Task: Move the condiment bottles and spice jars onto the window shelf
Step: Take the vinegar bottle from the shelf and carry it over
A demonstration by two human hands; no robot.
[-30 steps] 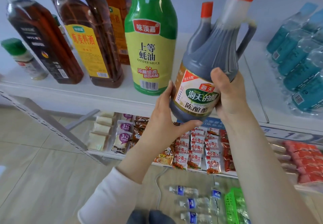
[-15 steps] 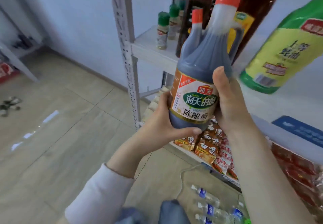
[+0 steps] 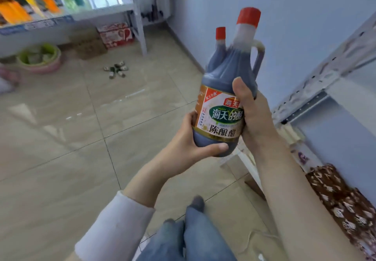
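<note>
Between the hands the vinegar bottle [image 3: 220, 116] sits upright, left hand [image 3: 183, 146] cupping its base, right hand [image 3: 254, 118] gripping its side; a slack grip could drop it onto the floor [image 3: 81, 159] below.

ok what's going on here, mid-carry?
A person holds a dark vinegar bottle, cap up, in both hands. The left hand cups its base and the right hand wraps round its side. The bottle is in the air above the tiled floor, not on any shelf. A shelf with coloured drink bottles stands far left by what looks like a window. A metal rack is close on the right.
</note>
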